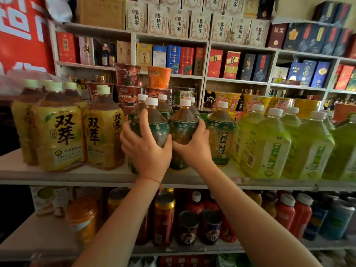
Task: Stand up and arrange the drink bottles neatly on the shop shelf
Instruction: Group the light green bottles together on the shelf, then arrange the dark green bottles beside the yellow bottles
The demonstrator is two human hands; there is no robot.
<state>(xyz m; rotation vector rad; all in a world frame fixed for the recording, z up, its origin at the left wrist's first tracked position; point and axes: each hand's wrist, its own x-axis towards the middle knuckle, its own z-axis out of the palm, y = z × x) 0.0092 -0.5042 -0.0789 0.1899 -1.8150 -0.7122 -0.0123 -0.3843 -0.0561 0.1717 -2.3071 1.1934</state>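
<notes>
— At the front edge of the shelf (100,177), what are the hands doing?

— The left hand (148,149) is wrapping its fingers round a dark green-labelled tea bottle (154,122), and the right hand (194,145) is gripping its twin (183,128) just beside it. The two hands are nearly touching at the thumbs, each clamped on its own bottle. A red string (157,183) is circling the left wrist.

— Are those bottles standing?

— Both are standing upright on the shelf, white caps on, brown tea filling them to the neck. More of the same kind are standing behind them.

— Any writing to read?

— Left of the left hand, yellow-labelled bottles (59,132) are showing "双萃" in big black characters. Right of the right hand, another green tea bottle (221,135) is carrying vertical characters too blurred to read, and beyond it pale green bottles (269,147) are crowding the shelf.

— Room to move?

— A bare strip of shelf is running in front of the bottles, under the wrists.

— And farther out?

— Instant noodle cups (142,78) are stacking up behind the hands, and white boxes (179,24) marked "黎侯宴" are lining the top. Below the forearms, red bottles (287,211) and cans (163,214) are filling the lower shelf.
</notes>
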